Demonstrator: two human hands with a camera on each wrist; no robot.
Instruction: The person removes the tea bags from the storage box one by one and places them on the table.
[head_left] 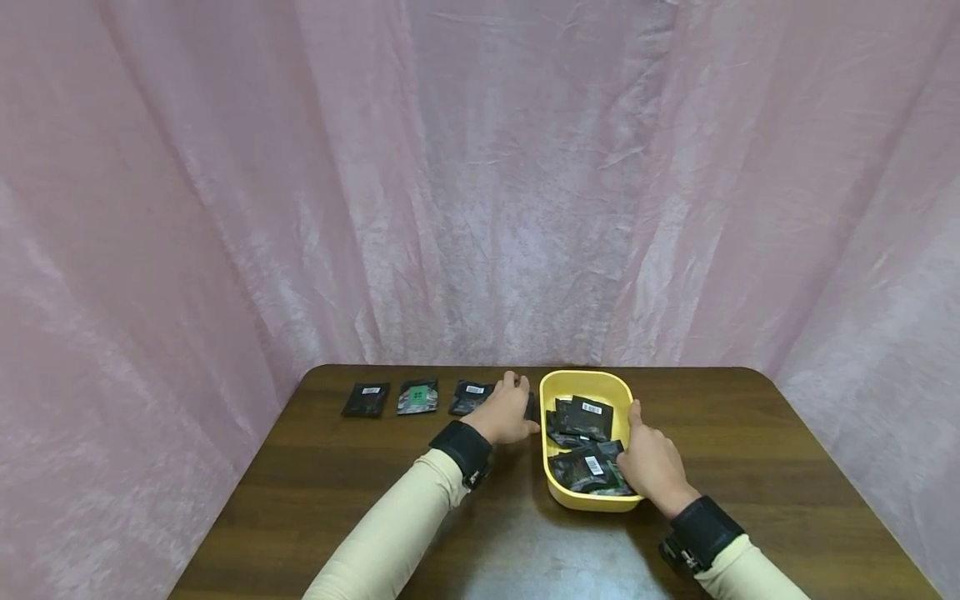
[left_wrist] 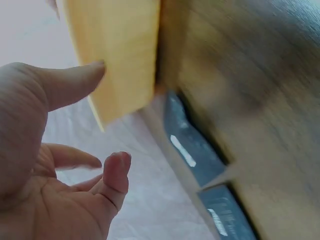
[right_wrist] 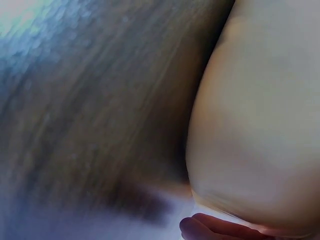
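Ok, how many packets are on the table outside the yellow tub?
4 in a row: leftmost packet, green-labelled packet beside it, third packet by the left hand, fourth packet, partly hidden, between that hand and the tub.

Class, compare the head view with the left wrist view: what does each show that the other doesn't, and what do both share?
Head only: packets inside the tub, the green-labelled packet and the sleeves.
Left wrist only: the left palm.
Both: the left hand, tub, table, curtain and white-labelled packets on the table.
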